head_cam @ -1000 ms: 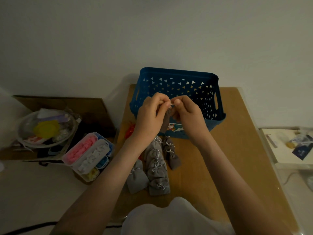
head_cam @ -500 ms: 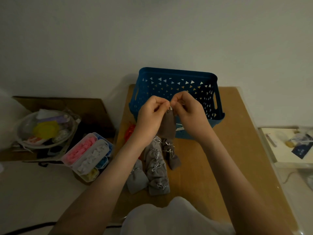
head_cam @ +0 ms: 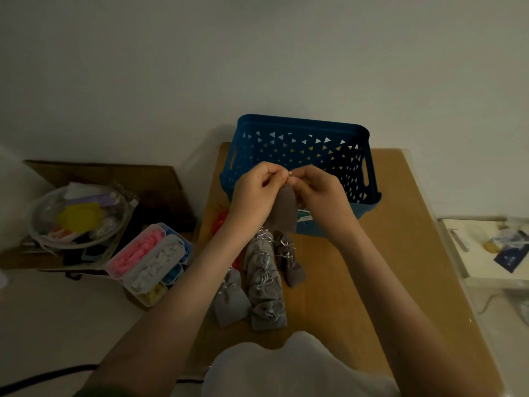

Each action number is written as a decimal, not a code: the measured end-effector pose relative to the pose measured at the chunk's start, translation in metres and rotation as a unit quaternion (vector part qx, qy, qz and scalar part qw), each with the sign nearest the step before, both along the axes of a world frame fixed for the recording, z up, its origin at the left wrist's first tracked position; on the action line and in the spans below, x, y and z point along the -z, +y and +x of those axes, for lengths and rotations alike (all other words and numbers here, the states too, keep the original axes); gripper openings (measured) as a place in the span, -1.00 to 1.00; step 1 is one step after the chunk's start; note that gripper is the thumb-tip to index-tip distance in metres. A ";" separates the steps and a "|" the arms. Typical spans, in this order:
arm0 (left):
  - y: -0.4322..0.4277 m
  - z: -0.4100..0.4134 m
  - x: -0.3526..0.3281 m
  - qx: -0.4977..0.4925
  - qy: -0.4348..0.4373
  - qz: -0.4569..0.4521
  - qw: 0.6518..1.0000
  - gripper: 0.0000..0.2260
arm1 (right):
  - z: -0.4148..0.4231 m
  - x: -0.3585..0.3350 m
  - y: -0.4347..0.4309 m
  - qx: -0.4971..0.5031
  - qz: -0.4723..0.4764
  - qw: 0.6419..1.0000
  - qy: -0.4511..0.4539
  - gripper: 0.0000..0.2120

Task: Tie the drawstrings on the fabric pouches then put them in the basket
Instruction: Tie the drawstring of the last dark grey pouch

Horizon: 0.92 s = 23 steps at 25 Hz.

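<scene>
A grey pouch [head_cam: 284, 213] is held up in the air by both hands. It is kept in front of the blue basket [head_cam: 300, 124] and above the bench [head_cam: 372, 267]. The top of the pouch is pinched by the left hand [head_cam: 259, 193] and the right hand [head_cam: 317, 193]. The fingers of both hands are curled and pressed close together there. A bit of silver string [head_cam: 289, 173] can be seen between them. Whether a knot is made cannot be told. The rest of the pouch is left hanging between the wrists.

The basket is set at the far end of the bench, by the wall. The other pouches [head_cam: 264, 279] are laid in rows on the bench, nearer the person. Silver bows can be seen on most of them. A red thing [head_cam: 219, 222] is half hidden by the left wrist.

Left of the bench, a clear box [head_cam: 151, 259] is filled with pink, white, blue and yellow bits. A bowl [head_cam: 80, 216] is placed behind it.
</scene>
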<state>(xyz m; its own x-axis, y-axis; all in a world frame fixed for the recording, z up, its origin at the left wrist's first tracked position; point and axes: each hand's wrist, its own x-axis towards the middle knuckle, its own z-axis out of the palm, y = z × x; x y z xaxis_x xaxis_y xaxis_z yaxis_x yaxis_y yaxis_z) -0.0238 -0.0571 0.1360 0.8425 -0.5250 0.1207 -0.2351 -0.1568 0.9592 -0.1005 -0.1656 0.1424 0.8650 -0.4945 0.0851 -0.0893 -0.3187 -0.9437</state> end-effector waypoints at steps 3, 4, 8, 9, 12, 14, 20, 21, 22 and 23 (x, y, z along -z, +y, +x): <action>0.001 -0.001 0.001 -0.025 -0.111 0.017 0.993 -0.90 | 0.001 -0.003 0.003 0.004 0.009 0.999 0.032 -0.84; 0.001 -0.001 0.001 -0.030 -0.138 0.018 0.990 -0.90 | 0.001 -0.004 0.004 0.016 -0.002 0.999 0.037 -0.83; -0.003 0.002 -0.003 -0.033 -0.159 0.012 0.987 -0.86 | 0.002 -0.008 0.011 0.061 -0.106 0.992 0.008 -0.90; -0.004 0.004 -0.005 -0.023 -0.155 0.007 0.988 -0.86 | 0.001 -0.008 0.012 0.064 -0.117 0.991 -0.012 -0.91; -0.002 0.011 -0.011 0.029 -0.151 -0.007 0.988 -0.87 | -0.002 -0.008 0.015 0.080 -0.154 0.983 -0.067 -0.92; -0.001 0.015 -0.017 0.064 -0.158 -0.009 0.985 -0.88 | -0.005 -0.010 0.015 0.085 -0.173 0.978 -0.079 -0.92; 0.004 0.019 -0.019 0.123 -0.156 -0.059 0.978 -0.91 | -0.007 -0.029 0.005 0.024 0.045 0.999 -0.009 -0.87; 0.005 0.018 -0.018 0.134 -0.133 -0.077 0.979 -0.89 | -0.007 -0.031 0.002 -0.013 0.131 0.991 0.008 -0.86; 0.006 0.017 -0.018 0.142 -0.115 -0.092 0.979 -0.87 | -0.007 -0.033 -0.001 -0.048 0.214 0.976 0.016 -0.84; 0.007 0.015 -0.018 0.147 -0.104 -0.103 0.978 -0.85 | -0.007 -0.034 -0.004 -0.074 0.280 0.957 0.018 -0.82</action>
<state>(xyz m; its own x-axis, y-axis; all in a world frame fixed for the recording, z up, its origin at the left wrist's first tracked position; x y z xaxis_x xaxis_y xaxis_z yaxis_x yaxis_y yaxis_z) -0.0084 -0.0502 0.1535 0.6041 -0.6875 0.4032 -0.4352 0.1392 0.8895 -0.1080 -0.1699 0.1768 0.9268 -0.3246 -0.1889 -0.1182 0.2253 -0.9671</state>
